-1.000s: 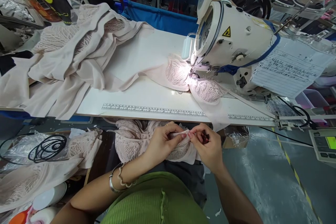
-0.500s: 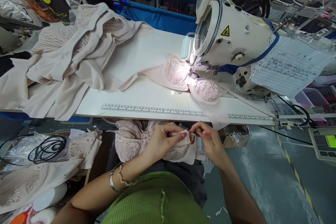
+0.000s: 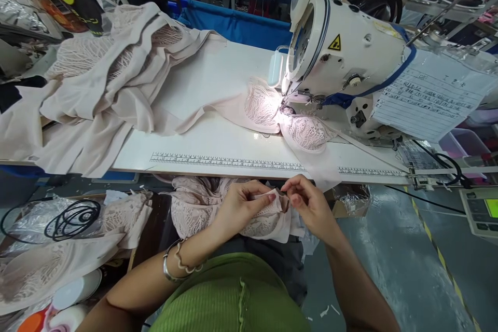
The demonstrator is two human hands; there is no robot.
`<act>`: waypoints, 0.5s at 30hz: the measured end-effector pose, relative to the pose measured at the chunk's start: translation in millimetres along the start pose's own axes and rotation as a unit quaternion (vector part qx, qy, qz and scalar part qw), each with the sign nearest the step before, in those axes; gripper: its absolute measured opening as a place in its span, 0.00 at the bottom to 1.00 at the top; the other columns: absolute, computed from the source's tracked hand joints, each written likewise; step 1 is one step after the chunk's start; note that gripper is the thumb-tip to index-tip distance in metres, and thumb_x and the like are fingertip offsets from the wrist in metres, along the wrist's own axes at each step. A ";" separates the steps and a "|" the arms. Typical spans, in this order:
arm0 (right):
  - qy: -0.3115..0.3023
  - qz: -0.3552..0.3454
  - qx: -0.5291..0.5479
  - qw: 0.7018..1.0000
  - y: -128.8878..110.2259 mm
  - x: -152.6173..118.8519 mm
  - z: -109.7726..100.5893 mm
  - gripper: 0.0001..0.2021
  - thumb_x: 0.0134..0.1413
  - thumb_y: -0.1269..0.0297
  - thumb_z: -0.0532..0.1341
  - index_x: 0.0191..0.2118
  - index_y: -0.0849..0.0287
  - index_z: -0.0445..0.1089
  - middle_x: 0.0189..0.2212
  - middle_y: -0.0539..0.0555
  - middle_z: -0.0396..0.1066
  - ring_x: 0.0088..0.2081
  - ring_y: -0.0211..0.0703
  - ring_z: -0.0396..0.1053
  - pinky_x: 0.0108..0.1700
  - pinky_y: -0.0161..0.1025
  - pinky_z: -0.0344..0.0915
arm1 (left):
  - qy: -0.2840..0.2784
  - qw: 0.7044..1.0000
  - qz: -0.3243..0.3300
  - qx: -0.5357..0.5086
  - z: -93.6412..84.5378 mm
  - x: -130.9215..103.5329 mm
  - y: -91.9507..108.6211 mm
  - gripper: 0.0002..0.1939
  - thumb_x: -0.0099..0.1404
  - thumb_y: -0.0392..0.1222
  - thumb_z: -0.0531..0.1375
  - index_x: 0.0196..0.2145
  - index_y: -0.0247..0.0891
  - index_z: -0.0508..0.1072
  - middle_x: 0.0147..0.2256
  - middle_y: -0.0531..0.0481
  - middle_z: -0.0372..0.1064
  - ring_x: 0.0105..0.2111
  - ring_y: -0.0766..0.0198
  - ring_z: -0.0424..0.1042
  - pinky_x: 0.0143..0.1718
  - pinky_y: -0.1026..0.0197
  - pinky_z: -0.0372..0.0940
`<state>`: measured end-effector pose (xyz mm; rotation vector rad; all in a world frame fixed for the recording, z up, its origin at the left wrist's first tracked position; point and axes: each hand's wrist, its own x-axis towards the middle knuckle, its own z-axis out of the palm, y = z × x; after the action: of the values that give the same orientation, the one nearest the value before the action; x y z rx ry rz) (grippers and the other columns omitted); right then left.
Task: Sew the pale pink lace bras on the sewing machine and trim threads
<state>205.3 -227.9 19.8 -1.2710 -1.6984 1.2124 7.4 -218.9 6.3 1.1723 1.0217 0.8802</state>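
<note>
Above my lap, my left hand (image 3: 245, 207) pinches the edge of a pale pink lace bra (image 3: 268, 222) between thumb and fingers. Just right of it, my right hand (image 3: 309, 210) has its fingers curled together near the same edge; a small dark bit shows at its fingertips, too tiny to name. Another lace bra (image 3: 309, 132) lies under the needle of the white sewing machine (image 3: 350, 44), lit by its lamp. One wing of that bra hangs over the table's front edge, just above my right hand.
A heap of pale bras (image 3: 105, 72) covers the left of the white table (image 3: 187, 142), which has a printed ruler along its front. At lower left, a box holds more bras, a coiled black cable (image 3: 73, 220) and bottles. A handwritten sheet (image 3: 424, 93) hangs from the machine.
My right hand has shifted slightly, its fingers now tilted closer to the bra's edge. My left hand keeps its pinch in nearly the same place. The bra under the needle has not moved.
</note>
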 end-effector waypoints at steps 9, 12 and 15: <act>0.080 -0.032 -0.133 0.987 -5.2 -9.4 15.2 0.05 0.57 0.67 0.67 0.33 0.54 0.70 0.25 0.44 0.60 0.24 0.34 0.57 0.27 0.33 0.55 | 0.031 0.999 0.018 0.027 0.6 -0.2 -3.8 0.13 0.62 0.51 0.67 0.31 0.37 0.83 0.27 0.49 0.74 0.30 0.63 0.71 0.33 0.63 0.65; 0.096 -0.040 -0.135 0.985 -5.2 -7.5 20.4 0.06 0.55 0.68 0.68 0.33 0.54 0.70 0.25 0.44 0.62 0.24 0.33 0.58 0.27 0.33 0.56 | 0.031 0.999 0.014 0.024 1.3 -0.2 -4.4 0.12 0.62 0.50 0.67 0.32 0.38 0.84 0.27 0.50 0.73 0.30 0.63 0.70 0.33 0.63 0.64; 0.114 -0.062 -0.125 0.984 -6.2 -5.8 24.8 0.05 0.57 0.68 0.67 0.33 0.54 0.71 0.25 0.44 0.62 0.23 0.33 0.57 0.27 0.32 0.56 | 0.024 0.999 0.009 0.020 2.5 -0.1 -4.9 0.12 0.62 0.48 0.66 0.32 0.37 0.84 0.27 0.49 0.73 0.31 0.63 0.70 0.34 0.63 0.63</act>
<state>182.6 -240.9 17.5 -1.3713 -1.7683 0.7664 9.9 -220.7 1.7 1.2015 1.0727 0.9090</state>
